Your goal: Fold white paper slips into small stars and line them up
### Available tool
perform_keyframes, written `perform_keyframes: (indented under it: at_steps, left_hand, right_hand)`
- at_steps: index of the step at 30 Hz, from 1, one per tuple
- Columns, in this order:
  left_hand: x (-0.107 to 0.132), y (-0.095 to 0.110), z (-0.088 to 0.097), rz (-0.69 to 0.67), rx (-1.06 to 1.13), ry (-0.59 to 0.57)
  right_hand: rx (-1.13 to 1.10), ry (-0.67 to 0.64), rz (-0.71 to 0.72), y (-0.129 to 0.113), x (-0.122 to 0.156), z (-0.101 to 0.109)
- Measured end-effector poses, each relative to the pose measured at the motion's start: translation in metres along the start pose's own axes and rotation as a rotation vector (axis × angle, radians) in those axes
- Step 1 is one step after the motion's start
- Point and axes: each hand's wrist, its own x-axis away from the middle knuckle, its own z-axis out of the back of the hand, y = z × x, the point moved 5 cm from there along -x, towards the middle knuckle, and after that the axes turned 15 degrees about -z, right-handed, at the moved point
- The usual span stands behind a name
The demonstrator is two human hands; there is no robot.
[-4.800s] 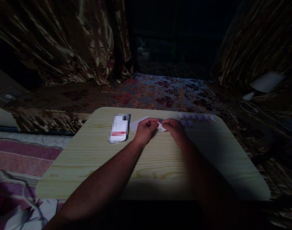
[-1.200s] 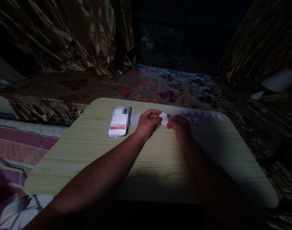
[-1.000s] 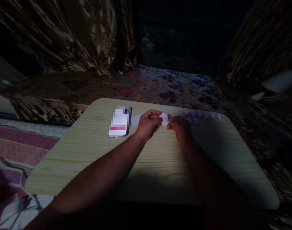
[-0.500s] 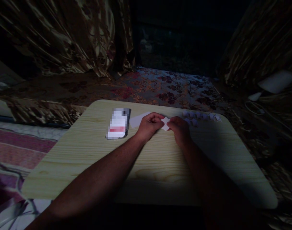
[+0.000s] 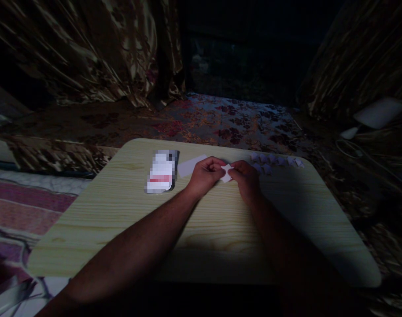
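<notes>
My left hand (image 5: 203, 175) and my right hand (image 5: 246, 177) meet over the far middle of a pale wooden tabletop (image 5: 204, 220). Both pinch a small folded white paper piece (image 5: 226, 172) between their fingertips, with the fingers curled closed. A flat white paper slip (image 5: 189, 166) lies just behind my left hand. Several small folded paper pieces (image 5: 275, 161) sit in a row at the far right of the tabletop, close to my right hand.
A small stack or packet with a blurred face (image 5: 161, 177) lies left of my hands. Patterned dark fabric (image 5: 234, 121) and curtains (image 5: 88, 53) surround the table. A white object with a cable (image 5: 369, 119) rests at the right. Striped bedding (image 5: 19, 207) lies at the left.
The hands have drawn closer together around the paper piece and turned it slightly. The view shifted a little. Nothing else on the table moved.
</notes>
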Motion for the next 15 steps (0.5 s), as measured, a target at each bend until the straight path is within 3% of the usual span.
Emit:
perform_keyframes:
  at_steps: [15]
  left_hand:
    - [0.0013,0.0054,-0.0029,-0.066,-0.096,-0.04]
  right_hand:
    - [0.147,-0.024,0.116,-0.0028,0.0039,-0.0055]
